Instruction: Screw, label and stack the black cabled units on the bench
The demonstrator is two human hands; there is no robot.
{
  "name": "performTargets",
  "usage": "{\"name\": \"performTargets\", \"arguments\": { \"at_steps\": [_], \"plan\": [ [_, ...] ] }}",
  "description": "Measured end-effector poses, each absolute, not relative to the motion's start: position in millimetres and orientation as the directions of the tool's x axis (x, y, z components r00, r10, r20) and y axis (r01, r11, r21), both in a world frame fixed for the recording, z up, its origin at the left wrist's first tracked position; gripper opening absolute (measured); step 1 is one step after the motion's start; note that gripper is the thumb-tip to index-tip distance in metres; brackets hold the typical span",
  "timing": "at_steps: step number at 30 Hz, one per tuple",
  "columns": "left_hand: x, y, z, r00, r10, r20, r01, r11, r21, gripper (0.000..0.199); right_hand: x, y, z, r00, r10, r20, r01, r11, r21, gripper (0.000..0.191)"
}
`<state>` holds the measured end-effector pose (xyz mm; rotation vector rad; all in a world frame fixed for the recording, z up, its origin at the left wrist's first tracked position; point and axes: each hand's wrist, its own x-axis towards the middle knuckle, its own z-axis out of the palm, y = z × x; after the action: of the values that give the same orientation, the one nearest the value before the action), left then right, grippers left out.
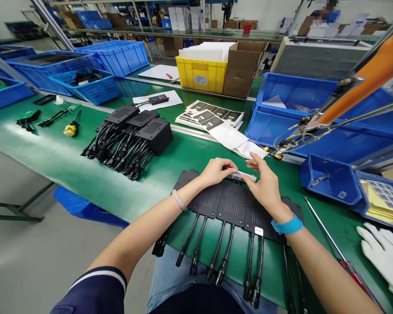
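Observation:
My left hand [218, 171] is closed, its fingertips pinching a narrow white strip of labels [237, 175]. The thumb of my right hand [264, 182] presses on the strip's right end, while the fingers of that hand are raised and slightly apart. Beneath both hands, several flat black ribbed boxes [233, 204] lie side by side in a row. Their black cables [222, 248] hang toward me over the table edge. One box near my right wrist carries a small white label [259, 231]. My right forearm covers part of the rightmost box.
Stacked black boxes with cables [144, 131] stand left of centre, near a yellow-handled screwdriver [71, 127]. Printed sheets [212, 115] lie ahead. An orange jointed arm [356, 78] reaches in at right, above blue bins [330, 176]. A long metal rod [325, 229] and white glove [381, 250] lie right.

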<state>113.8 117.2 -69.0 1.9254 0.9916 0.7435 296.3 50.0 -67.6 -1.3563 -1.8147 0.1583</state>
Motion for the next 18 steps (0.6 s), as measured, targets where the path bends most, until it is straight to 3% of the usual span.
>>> {"name": "performTargets", "arguments": {
  "at_steps": [8, 14, 18],
  "plan": [
    [111.2, 115.4, -64.9, 0.539, 0.833, 0.127, 0.335, -0.351, 0.874, 0.011, 295.5, 53.3, -74.5, -0.013, 0.882, 0.471, 0.718, 0.336, -0.609, 0.056],
    [111.1, 115.6, -63.7, 0.527, 0.839, 0.136, 0.385, -0.378, 0.842, 0.012, 297.2, 50.6, -72.0, -0.049, 0.859, 0.509, 0.74, 0.373, -0.559, 0.06],
    [111.7, 115.3, -62.8, 0.53, 0.836, 0.14, 0.419, -0.401, 0.815, 0.015, 295.3, 51.3, -71.3, -0.101, 0.812, 0.575, 0.756, 0.438, -0.486, 0.053]
  ]
}}
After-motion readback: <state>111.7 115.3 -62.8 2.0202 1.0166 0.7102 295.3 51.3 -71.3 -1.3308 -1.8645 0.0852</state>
